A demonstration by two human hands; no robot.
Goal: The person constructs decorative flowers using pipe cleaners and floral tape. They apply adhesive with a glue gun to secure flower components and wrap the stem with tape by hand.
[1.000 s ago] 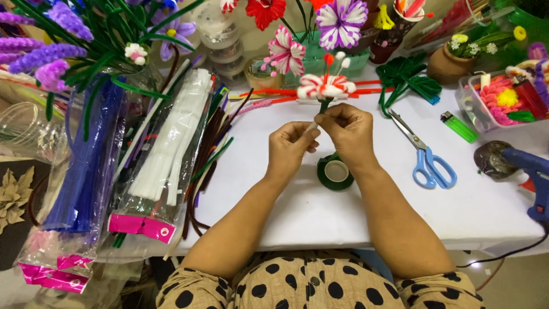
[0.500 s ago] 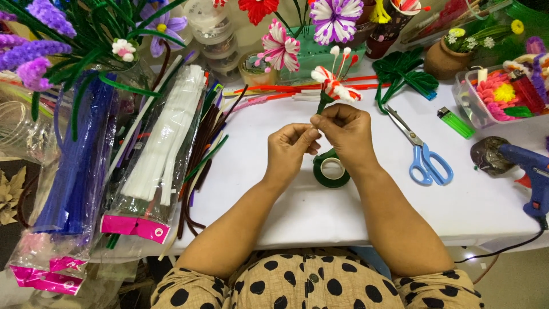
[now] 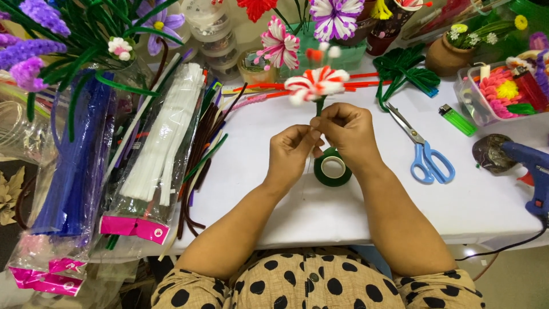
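Observation:
Both hands meet over the white table (image 3: 269, 189) on a handmade red-and-white striped flower (image 3: 316, 83) with a green stem. My right hand (image 3: 349, 134) pinches the stem just under the bloom. My left hand (image 3: 291, 153) touches the stem from the left, fingers closed on it. Below the hands a roll of green floral tape (image 3: 333, 167) lies flat on the table. The lower stem is hidden behind my fingers.
Blue-handled scissors (image 3: 423, 149) and a green lighter (image 3: 457, 119) lie right of the hands, a blue glue gun (image 3: 529, 163) at the right edge. Bags of white (image 3: 154, 154) and blue pipe cleaners (image 3: 74, 166) lie left. Finished flowers and pots crowd the far edge.
The flower has turned in my fingers, its bloom swinging from tilted right back toward the left. Both hands stay on the stem above the tape roll.

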